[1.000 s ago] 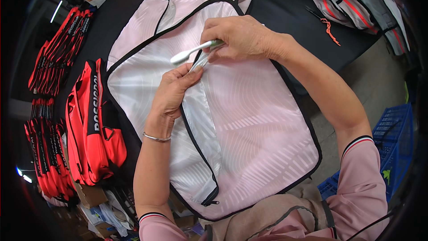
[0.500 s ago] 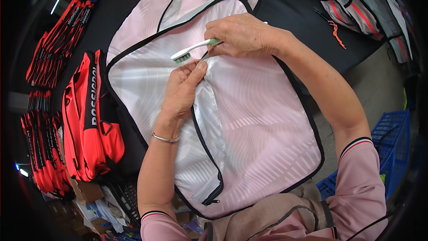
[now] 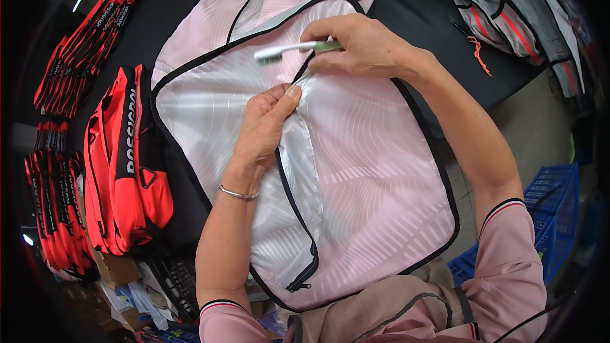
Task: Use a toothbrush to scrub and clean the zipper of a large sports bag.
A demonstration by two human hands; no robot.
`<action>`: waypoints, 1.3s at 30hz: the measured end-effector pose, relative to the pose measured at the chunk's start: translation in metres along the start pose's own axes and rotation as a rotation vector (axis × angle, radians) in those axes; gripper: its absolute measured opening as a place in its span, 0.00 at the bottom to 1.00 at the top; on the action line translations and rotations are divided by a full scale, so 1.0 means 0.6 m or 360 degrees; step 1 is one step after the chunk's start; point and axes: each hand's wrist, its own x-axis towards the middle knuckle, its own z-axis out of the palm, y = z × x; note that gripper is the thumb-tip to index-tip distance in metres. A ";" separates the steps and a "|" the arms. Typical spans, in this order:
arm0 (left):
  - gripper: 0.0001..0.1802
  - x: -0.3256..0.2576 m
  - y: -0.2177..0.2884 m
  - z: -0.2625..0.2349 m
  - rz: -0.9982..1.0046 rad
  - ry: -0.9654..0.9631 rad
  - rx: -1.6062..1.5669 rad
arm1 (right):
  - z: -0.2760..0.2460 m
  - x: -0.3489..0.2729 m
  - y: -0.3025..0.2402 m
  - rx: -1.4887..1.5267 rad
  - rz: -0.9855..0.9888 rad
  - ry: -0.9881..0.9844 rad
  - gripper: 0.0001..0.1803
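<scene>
A pale pink fabric bag (image 3: 387, 171) with black edging lies spread in front of me, its silvery-white lining showing beside a long black zipper (image 3: 293, 206). My left hand (image 3: 265, 117) pinches the fabric at the upper part of this zipper. Just above and to the right, my right hand (image 3: 362, 44) is closed round the green grip of a white toothbrush (image 3: 295, 49), bristles pointing left and down. Its lower fingers also meet the dark zipper edge, which stretches up from my left hand. The zipper's lower end, with a dangling pull, lies near my body.
A red and black bag (image 3: 130, 171) stands at the left, with stacked red and black pieces (image 3: 82, 57) beyond. Grey bags with orange trim (image 3: 508, 13) lie at the far right on the black table (image 3: 438, 111). Blue crates (image 3: 549, 216) sit at the lower right.
My right hand has shifted right and slightly up with the toothbrush, and more of the dark zipper edge shows between the hands. My left hand keeps its pinch, moving slightly.
</scene>
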 end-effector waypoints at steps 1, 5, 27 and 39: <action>0.14 0.000 -0.001 -0.001 0.0002 0.0000 -0.0006 | 0.005 -0.004 0.007 0.0086 -0.0044 0.0168 0.17; 0.13 0.005 -0.004 -0.004 -0.0016 0.0026 0.0024 | 0.009 -0.024 0.018 0.0094 -0.0084 0.0509 0.15; 0.15 -0.002 0.008 -0.016 -0.0131 -0.0154 -0.0105 | 0.040 0.004 -0.002 -0.0125 -0.0178 -0.0087 0.15; 0.23 -0.014 0.018 -0.005 -0.0085 -0.0180 0.0006 | 0.031 0.011 0.016 0.0075 -0.0147 -0.0283 0.12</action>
